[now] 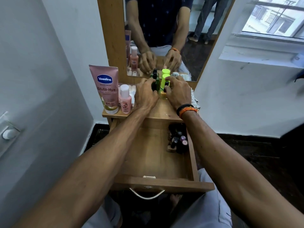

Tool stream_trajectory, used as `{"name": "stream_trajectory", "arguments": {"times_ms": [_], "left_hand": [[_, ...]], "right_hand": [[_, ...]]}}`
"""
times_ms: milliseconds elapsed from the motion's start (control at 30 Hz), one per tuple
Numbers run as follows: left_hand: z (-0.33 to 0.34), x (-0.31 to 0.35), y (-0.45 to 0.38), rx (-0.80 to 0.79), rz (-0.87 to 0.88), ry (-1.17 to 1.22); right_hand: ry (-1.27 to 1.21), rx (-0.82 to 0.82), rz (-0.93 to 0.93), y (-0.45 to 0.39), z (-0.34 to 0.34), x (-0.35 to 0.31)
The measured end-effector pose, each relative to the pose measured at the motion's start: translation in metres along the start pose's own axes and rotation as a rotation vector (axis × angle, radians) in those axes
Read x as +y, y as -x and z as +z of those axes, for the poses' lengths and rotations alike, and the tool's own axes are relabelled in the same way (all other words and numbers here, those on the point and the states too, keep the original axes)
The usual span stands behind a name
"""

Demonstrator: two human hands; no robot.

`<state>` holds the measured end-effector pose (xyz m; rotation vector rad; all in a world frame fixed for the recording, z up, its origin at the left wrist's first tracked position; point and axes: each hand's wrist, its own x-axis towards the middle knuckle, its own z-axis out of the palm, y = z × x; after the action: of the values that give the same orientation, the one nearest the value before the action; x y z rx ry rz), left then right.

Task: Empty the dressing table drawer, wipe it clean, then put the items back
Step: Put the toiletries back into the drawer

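Both forearms stretched forward over an open drawer [153,162], hands up on the tabletop [162,109] against the mirror [164,30].

Left hand [145,96]: fingers curled round a dark green bottle [155,83], black cap poking above the knuckles. Right hand [178,92]: fingers bent over a small dark-capped bottle [166,88] and touching a lime-green bottle [164,79] just beyond it; grip on either unclear, fingertips hidden behind the bottles. Black and orange bands [186,109] round the right wrist. Bottles standing close together between the two hands, upright.

Just right of the right hand, a pale crumpled cloth [194,99], partly under the wrist. Left of the left hand, a small pink bottle [125,100] with white cap, upright; behind it a clear box of white pieces [131,90], contents too blurred to name. Further left, a pink Vaseline tube [106,88] standing on its cap at the table's edge.

Below the wrists, drawer pulled well out, wooden floor mostly bare. Under the right forearm, in the back right corner, a cluster of nail-polish bottles [178,140], dark and mauve caps, packed upright. Metal handle [146,194] on the drawer front, nearest the knees.

Off to the right, well apart, a window [278,17]; to the left, a grey door [32,96].
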<state>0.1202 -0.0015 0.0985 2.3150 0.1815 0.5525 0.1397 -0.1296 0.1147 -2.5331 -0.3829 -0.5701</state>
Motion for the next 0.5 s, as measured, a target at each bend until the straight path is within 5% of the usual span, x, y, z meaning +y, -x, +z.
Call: {"name": "stream_trajectory", "arguments": {"times_ms": [500], "left_hand": [[0.003, -0.003, 0.009, 0.051, 0.029, 0.065]], "right_hand": [[-0.107, 0.059, 0.036, 0.004, 0.003, 0.002]]}}
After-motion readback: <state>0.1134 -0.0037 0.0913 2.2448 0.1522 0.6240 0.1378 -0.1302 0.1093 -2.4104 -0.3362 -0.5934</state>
